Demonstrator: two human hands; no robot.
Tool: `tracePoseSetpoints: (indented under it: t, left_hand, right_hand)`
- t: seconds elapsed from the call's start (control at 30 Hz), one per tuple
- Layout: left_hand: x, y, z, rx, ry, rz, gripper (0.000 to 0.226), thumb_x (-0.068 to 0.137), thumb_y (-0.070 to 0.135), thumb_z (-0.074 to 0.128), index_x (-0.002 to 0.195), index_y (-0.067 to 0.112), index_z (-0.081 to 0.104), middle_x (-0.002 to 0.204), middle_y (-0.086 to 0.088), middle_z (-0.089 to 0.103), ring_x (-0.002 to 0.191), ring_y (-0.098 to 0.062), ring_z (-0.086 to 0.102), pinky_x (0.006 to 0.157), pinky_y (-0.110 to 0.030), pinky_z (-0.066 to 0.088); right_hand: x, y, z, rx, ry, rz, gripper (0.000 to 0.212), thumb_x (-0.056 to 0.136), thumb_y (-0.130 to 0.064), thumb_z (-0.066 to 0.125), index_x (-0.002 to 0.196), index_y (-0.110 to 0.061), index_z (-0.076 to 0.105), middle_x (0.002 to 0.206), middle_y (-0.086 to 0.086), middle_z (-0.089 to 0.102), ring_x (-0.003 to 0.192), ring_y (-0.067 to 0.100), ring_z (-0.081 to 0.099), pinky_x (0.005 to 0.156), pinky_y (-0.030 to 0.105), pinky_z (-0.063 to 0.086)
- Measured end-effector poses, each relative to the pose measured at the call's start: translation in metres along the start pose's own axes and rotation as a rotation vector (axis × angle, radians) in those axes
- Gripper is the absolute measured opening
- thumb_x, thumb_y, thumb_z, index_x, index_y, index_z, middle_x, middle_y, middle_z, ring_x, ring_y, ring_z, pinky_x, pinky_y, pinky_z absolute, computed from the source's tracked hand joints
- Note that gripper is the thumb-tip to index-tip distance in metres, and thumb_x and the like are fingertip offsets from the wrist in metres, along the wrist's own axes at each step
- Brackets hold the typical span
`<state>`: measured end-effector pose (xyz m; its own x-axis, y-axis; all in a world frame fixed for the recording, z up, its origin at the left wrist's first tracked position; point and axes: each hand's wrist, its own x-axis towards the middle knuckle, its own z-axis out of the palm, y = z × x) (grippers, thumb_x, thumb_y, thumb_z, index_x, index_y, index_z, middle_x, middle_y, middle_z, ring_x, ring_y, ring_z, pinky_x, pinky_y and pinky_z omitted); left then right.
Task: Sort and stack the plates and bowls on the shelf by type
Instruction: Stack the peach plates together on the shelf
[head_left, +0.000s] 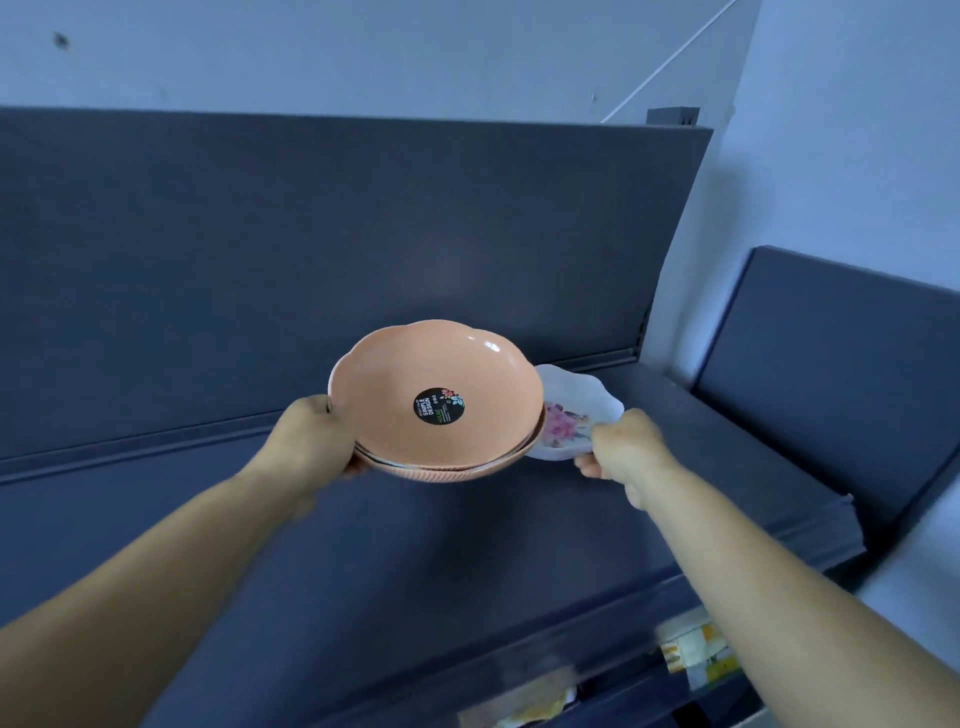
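My left hand grips the left rim of a small stack of peach bowls, held tilted above the dark shelf. The top bowl has a scalloped edge and a round black sticker in its middle. A thin white rim shows between the stacked bowls. My right hand pinches the near edge of a white plate with a pink flower print. That plate sits just right of the stack and partly behind it. Both dishes are off the shelf surface.
The shelf has a tall dark back panel and a raised ledge along its rear. A second dark shelf unit stands to the right against the pale wall. Colourful packaged items lie on a lower level at bottom right.
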<state>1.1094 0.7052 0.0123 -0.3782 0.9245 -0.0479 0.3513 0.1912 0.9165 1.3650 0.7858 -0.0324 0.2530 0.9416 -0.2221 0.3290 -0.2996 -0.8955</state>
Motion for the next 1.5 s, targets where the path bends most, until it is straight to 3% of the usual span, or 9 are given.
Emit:
tracePoseSetpoints:
  t: [0.1, 0.27, 0.37, 0.53, 0.83, 1.03, 1.13, 1.33, 1.5]
  left_hand:
    - [-0.004, -0.009, -0.007, -0.033, 0.023, -0.04, 0.028, 0.098, 0.02, 0.042, 0.079, 0.004, 0.056, 0.069, -0.012, 0.056, 0.061, -0.023, 0.051, 0.055, -0.025, 0.051]
    - [-0.018, -0.022, -0.027, -0.058, 0.104, -0.031, 0.035, 0.097, 0.012, 0.039, 0.066, 0.007, 0.052, 0.055, -0.003, 0.054, 0.048, -0.015, 0.049, 0.044, -0.02, 0.047]
    - [-0.026, -0.03, -0.048, -0.098, 0.152, -0.026, 0.026, 0.096, 0.01, 0.038, 0.083, 0.001, 0.057, 0.065, -0.006, 0.057, 0.053, -0.017, 0.053, 0.054, -0.026, 0.054]
    - [-0.042, -0.051, -0.101, -0.152, 0.248, -0.021, 0.029, 0.095, 0.012, 0.036, 0.112, 0.005, 0.058, 0.075, -0.004, 0.061, 0.054, -0.014, 0.056, 0.05, -0.023, 0.052]
    - [-0.09, -0.097, -0.233, -0.186, 0.409, -0.046, 0.035, 0.093, 0.016, 0.037, 0.12, 0.01, 0.057, 0.075, -0.002, 0.065, 0.044, -0.006, 0.06, 0.075, -0.04, 0.059]
    - [-0.133, -0.122, -0.323, -0.213, 0.51, -0.03, 0.03, 0.094, 0.014, 0.04, 0.114, 0.006, 0.059, 0.071, -0.001, 0.061, 0.041, -0.004, 0.057, 0.056, -0.028, 0.055]
    - [-0.157, -0.133, -0.368, -0.229, 0.573, -0.036, 0.03, 0.093, 0.011, 0.039, 0.112, 0.003, 0.06, 0.07, -0.003, 0.06, 0.052, -0.016, 0.056, 0.066, -0.037, 0.056]
    - [-0.198, -0.155, -0.444, -0.228, 0.698, -0.057, 0.024, 0.092, 0.008, 0.035, 0.104, 0.006, 0.057, 0.065, -0.004, 0.055, 0.036, -0.008, 0.051, 0.05, -0.025, 0.048]
    - [-0.222, -0.167, -0.496, -0.266, 0.786, -0.067, 0.024, 0.093, 0.008, 0.035, 0.097, 0.01, 0.058, 0.07, -0.005, 0.055, 0.052, -0.016, 0.051, 0.045, -0.021, 0.051]
  right_hand:
    - [0.002, -0.004, 0.005, 0.017, -0.007, -0.013, 0.034, 0.084, 0.002, 0.04, 0.114, 0.003, 0.056, 0.08, 0.013, 0.066, 0.049, 0.021, 0.061, 0.065, 0.037, 0.061]
    - [-0.011, -0.012, 0.011, 0.016, -0.028, -0.083, 0.033, 0.084, 0.004, 0.037, 0.11, 0.001, 0.058, 0.078, 0.012, 0.067, 0.054, 0.021, 0.061, 0.059, 0.033, 0.058]
    - [-0.029, -0.02, 0.019, 0.013, -0.045, -0.126, 0.029, 0.087, 0.004, 0.034, 0.106, -0.001, 0.056, 0.079, 0.013, 0.067, 0.056, 0.022, 0.062, 0.055, 0.03, 0.055]
    - [-0.071, -0.036, 0.048, 0.03, -0.101, -0.181, 0.025, 0.088, 0.003, 0.033, 0.09, -0.008, 0.055, 0.075, 0.014, 0.066, 0.061, 0.026, 0.063, 0.075, 0.041, 0.058]
    - [-0.171, -0.063, 0.136, 0.058, -0.268, -0.224, 0.033, 0.089, 0.003, 0.032, 0.106, -0.008, 0.058, 0.085, 0.013, 0.068, 0.062, 0.023, 0.063, 0.056, 0.032, 0.053]
    - [-0.245, -0.086, 0.202, 0.083, -0.377, -0.3, 0.034, 0.089, 0.002, 0.032, 0.111, -0.008, 0.056, 0.087, 0.012, 0.067, 0.061, 0.022, 0.063, 0.052, 0.03, 0.05]
    - [-0.283, -0.098, 0.236, 0.088, -0.426, -0.341, 0.034, 0.088, 0.002, 0.032, 0.109, -0.007, 0.057, 0.085, 0.012, 0.067, 0.062, 0.022, 0.062, 0.054, 0.031, 0.051]
    - [-0.351, -0.121, 0.297, 0.086, -0.536, -0.406, 0.034, 0.089, 0.002, 0.032, 0.111, -0.006, 0.056, 0.084, 0.011, 0.066, 0.061, 0.021, 0.061, 0.053, 0.03, 0.05]
    - [-0.392, -0.144, 0.347, 0.062, -0.629, -0.464, 0.033, 0.089, 0.002, 0.033, 0.111, -0.006, 0.057, 0.085, 0.01, 0.066, 0.06, 0.02, 0.061, 0.052, 0.029, 0.051]
